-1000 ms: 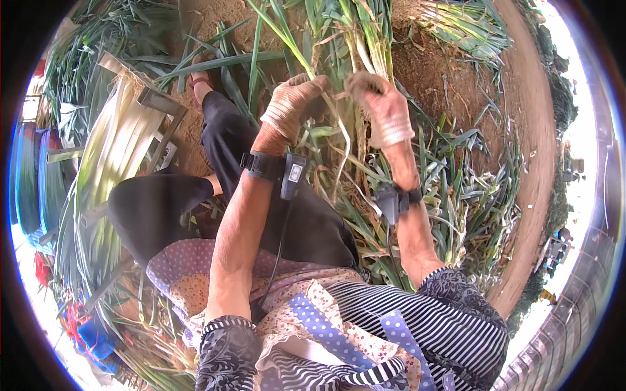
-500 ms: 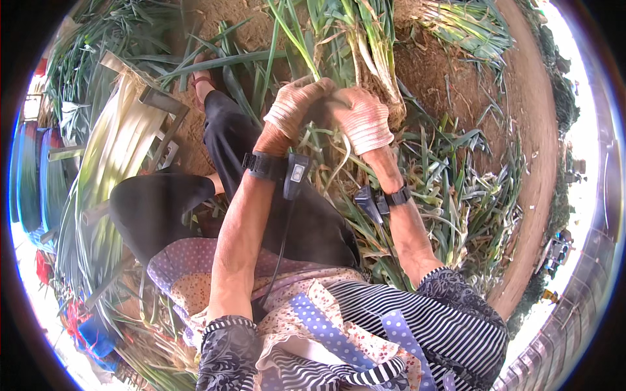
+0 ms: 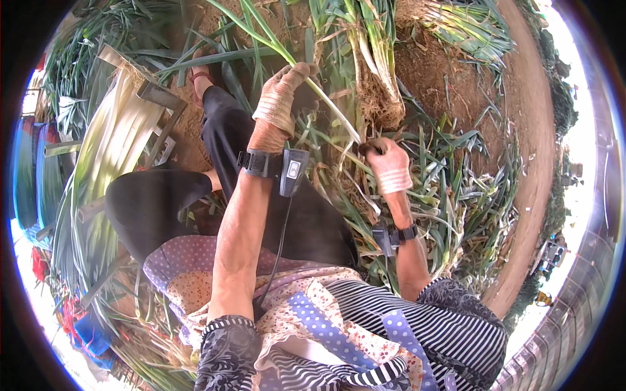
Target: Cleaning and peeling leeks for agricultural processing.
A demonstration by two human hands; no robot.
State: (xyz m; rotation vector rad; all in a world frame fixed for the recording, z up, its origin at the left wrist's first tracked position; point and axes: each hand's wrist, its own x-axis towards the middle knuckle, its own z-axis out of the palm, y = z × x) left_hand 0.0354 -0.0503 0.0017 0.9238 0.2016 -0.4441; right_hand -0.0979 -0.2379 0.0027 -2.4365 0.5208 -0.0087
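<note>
A single long green onion point(image 3: 334, 111) runs slantwise between my gloved hands, green leaves at the upper left and white stalk toward the lower right. My left hand point(image 3: 279, 98) is closed around it where green meets white. At the lower tip, my right hand point(image 3: 390, 164) has its fingers curled in; they seem to pinch the root end, though the fingertips are partly hidden. Just beyond my right hand lies a bunch of untrimmed green onions point(image 3: 373, 55) with brown, soil-covered roots point(image 3: 381, 111).
To the left, cleaned green onions point(image 3: 120, 127) lie stacked in a metal frame point(image 3: 160, 96). Stripped leaves point(image 3: 450, 186) litter the ground on the right. Another onion bunch point(image 3: 466, 26) lies at the far right. My bent legs point(image 3: 163, 202) occupy the middle left.
My hands were close together and have drawn apart. The right moved down and to the right, the left slightly to the left, and the white stalk now shows between them.
</note>
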